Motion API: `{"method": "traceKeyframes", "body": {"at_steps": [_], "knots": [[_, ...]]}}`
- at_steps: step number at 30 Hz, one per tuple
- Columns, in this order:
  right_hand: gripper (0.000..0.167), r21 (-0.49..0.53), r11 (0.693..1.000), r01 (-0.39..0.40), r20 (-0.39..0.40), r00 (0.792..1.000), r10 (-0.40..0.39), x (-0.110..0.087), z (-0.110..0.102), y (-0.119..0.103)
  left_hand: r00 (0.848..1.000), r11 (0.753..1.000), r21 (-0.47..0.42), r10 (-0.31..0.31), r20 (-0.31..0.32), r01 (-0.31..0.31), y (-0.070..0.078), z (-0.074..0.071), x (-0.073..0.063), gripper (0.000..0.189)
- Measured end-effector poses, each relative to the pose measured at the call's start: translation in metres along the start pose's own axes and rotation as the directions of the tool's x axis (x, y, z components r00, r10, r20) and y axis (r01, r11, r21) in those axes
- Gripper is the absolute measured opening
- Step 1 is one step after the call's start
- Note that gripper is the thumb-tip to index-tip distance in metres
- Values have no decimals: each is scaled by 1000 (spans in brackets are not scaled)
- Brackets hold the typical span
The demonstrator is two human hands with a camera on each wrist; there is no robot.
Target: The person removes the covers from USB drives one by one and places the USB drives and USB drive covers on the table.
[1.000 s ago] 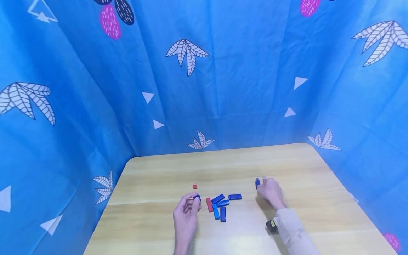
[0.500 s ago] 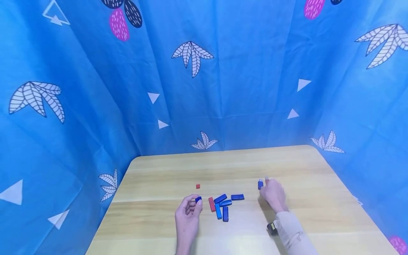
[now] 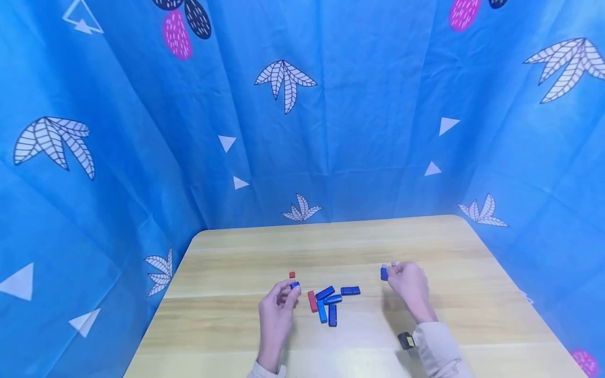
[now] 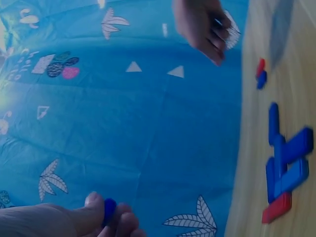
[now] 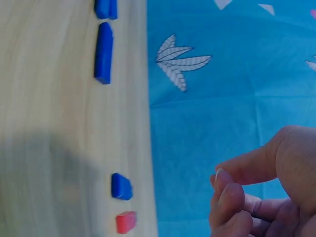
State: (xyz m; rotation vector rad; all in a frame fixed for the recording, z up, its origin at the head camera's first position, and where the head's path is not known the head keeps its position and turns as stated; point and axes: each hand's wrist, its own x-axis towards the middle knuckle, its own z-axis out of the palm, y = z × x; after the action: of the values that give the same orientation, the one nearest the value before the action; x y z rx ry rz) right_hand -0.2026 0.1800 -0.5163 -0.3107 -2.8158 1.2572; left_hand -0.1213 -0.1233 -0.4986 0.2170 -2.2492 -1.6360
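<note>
Between thumb and fingers my left hand (image 3: 276, 310) pinches a small glossy blue block (image 3: 295, 285), which also shows at the fingertips in the left wrist view. My right hand (image 3: 411, 283) is over the right part of the table, fingers loosely bent, thumb and forefinger near each other, with nothing seen between them. By its fingertips in the head view are a short blue block (image 3: 384, 273) and a red block (image 5: 126, 222), close together on the table.
Mid-table lies a loose group of several oblong blocks: a red block (image 3: 312, 301), a lighter blue block (image 3: 322, 311) and darker blue blocks (image 3: 333, 315). A small red block (image 3: 292, 274) is beyond my left hand. A patterned blue curtain (image 3: 368, 131) hangs behind the wooden table (image 3: 227, 262).
My right hand has lifted a little and drawn back from the blue and red blocks at the right. My left hand has risen slightly, still pinching its blue block.
</note>
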Motion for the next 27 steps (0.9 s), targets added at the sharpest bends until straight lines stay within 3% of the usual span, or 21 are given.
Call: {"method": "traceKeyframes", "body": {"at_steps": [3,10,15,19,27], "knots": [[26,17,1000,17,2,1000,-17,-5,-4,-5,998,995,85,52,-30,-49,-4,4,15,16],[27,16,997,75,-8,997,-75,-16,-11,-18,997,971,231,68,-47,-55,-19,20,53,16],[27,19,994,109,-4,994,-109,-23,-15,-26,1000,957,291,-11,24,3,-36,40,74,15],[25,32,991,129,9,992,-130,-27,-16,-29,994,945,326,-67,90,34,-46,53,85,17],[19,61,987,150,32,988,-152,-35,-14,-32,983,896,439,-135,126,67,-58,66,96,17]]}}
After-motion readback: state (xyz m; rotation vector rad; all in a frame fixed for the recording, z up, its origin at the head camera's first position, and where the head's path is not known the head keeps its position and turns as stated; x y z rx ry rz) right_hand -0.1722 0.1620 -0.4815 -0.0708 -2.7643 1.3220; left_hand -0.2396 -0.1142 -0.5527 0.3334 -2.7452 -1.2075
